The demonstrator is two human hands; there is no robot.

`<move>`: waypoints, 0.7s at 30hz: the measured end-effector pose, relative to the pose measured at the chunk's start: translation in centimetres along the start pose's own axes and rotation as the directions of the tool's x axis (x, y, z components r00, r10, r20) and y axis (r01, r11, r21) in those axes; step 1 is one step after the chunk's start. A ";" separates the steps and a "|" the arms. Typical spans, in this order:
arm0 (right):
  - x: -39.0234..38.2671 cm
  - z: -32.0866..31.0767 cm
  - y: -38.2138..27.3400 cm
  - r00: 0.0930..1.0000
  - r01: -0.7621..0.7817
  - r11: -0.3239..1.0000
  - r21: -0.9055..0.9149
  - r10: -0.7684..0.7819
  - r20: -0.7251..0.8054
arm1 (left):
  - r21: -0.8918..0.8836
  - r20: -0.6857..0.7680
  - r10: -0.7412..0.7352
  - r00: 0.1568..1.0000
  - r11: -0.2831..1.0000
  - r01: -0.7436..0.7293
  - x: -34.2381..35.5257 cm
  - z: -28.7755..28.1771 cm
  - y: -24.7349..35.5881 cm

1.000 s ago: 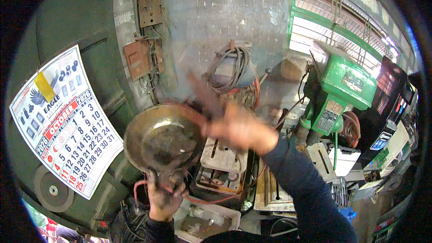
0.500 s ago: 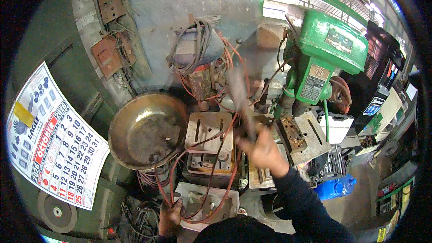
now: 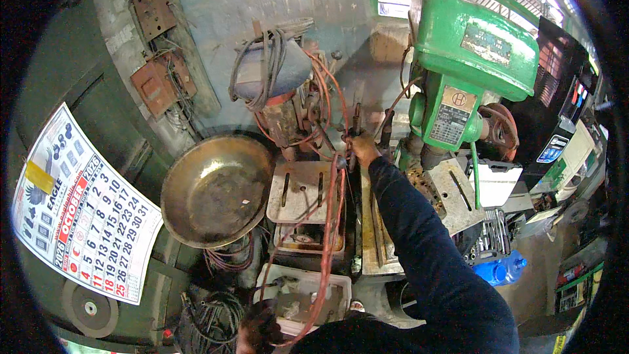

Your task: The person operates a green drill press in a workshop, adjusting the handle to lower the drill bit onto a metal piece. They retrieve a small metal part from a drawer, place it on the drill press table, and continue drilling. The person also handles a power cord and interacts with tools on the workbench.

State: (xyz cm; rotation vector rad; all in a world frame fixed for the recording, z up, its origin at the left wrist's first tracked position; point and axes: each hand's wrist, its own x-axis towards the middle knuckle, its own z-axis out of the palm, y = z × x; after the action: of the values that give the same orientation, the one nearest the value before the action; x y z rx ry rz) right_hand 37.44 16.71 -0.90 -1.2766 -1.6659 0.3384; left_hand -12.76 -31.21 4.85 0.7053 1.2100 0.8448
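Note:
My left hand [image 3: 257,328] is low in the picture, dark and partly in shadow, with its fingers closed around a red hose [image 3: 324,249]. The hose loops up from there toward the middle of the bench. Out in front, my right arm is stretched far forward. My right hand [image 3: 363,148] is closed near a slender dark upright rod [image 3: 356,118], between the two drill presses. What exactly sits in its fingers is partly hidden. Dark rods stand beneath that hand, beside the red hose.
A green drill press [image 3: 458,59] stands at right, an older drill press [image 3: 282,118] with coiled cable at centre. A large metal basin [image 3: 177,190] and a grey plastic tub [image 3: 347,288] lie nearby. A calendar [image 3: 85,210] hangs at left; a socket set [image 3: 491,236] and blue bottle [image 3: 495,272] are at right.
My right hand, blurred with a long object earlier, has moved forward and slightly left, away from me. The red hose has shifted and bunched upward. My left hand has sunk lower.

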 end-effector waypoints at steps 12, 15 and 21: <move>-3.8 -9.4 -17.5 0.865 -0.206 0.775 0.598 0.430 -0.259 | 0.522 0.149 0.304 0.941 0.784 -0.336 3.5 6.4 3.6; -5.9 -11.4 -25.4 0.894 -0.297 0.499 0.814 0.446 0.053 | 0.506 0.014 0.288 0.958 0.824 -0.255 -1.1 0.1 3.7; 5.3 -12.8 -39.2 0.990 -0.020 0.744 0.668 0.107 -0.089 | 0.428 -0.073 0.703 0.707 0.663 -0.614 -2.6 -2.3 3.0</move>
State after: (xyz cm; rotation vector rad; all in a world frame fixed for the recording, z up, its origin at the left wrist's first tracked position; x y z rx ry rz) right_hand 25.04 1.06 35.60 -0.7816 -1.2165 0.8049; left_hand -15.91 -31.85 8.14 1.4618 1.3541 1.3527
